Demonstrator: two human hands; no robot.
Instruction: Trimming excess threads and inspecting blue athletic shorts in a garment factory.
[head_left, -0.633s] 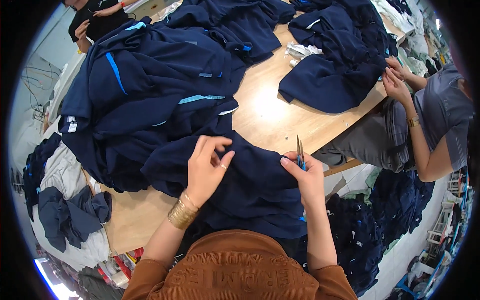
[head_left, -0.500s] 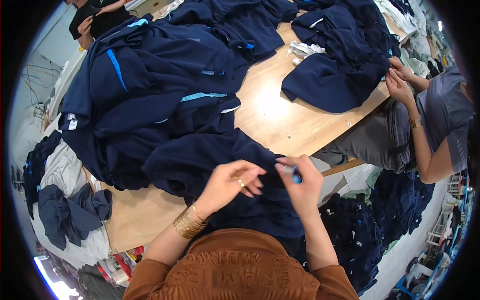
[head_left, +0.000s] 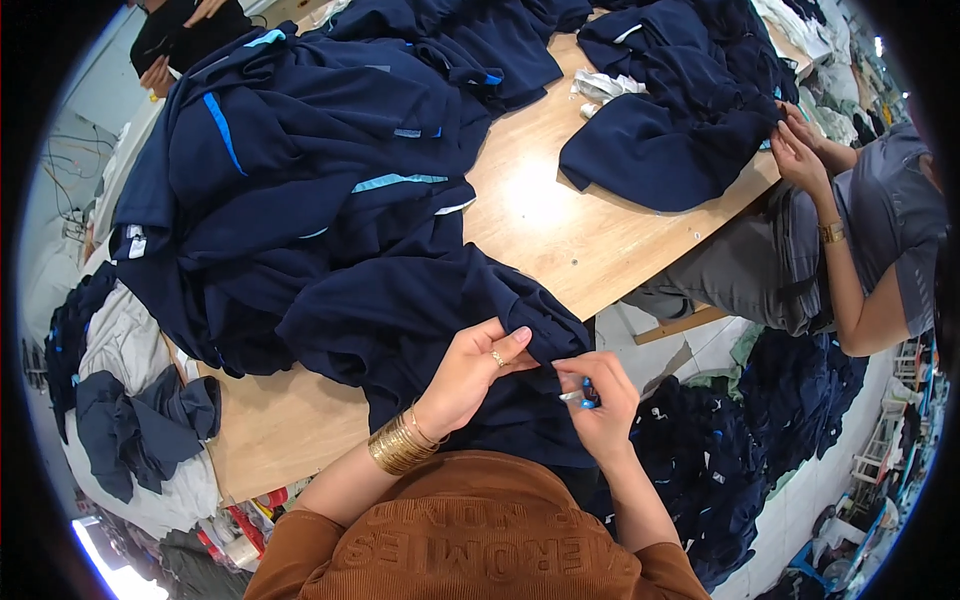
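A navy blue garment (head_left: 395, 305) lies over the near edge of the table and hangs down in front of me. My left hand (head_left: 475, 375) is closed on its folded edge, thumb on top, with gold rings and bangles showing. Just to the right, my right hand (head_left: 605, 405) has its fingers curled round a small blue and silver tool (head_left: 586, 393), mostly hidden in the palm; it looks like thread snips. The fingertips of that hand touch or nearly touch the cloth beside my left hand.
More navy garments with light blue strips (head_left: 260, 130) are heaped on the wooden table (head_left: 530, 220). At right a co-worker's hands (head_left: 795, 150) hold another navy garment (head_left: 670, 150). Dark clothes (head_left: 700, 450) pile on the floor; grey and white cloth (head_left: 140, 420) hangs at left.
My left hand has moved slightly up and right and closed on the garment's edge. My right hand has come down a little with the tool. The view has shifted slightly.
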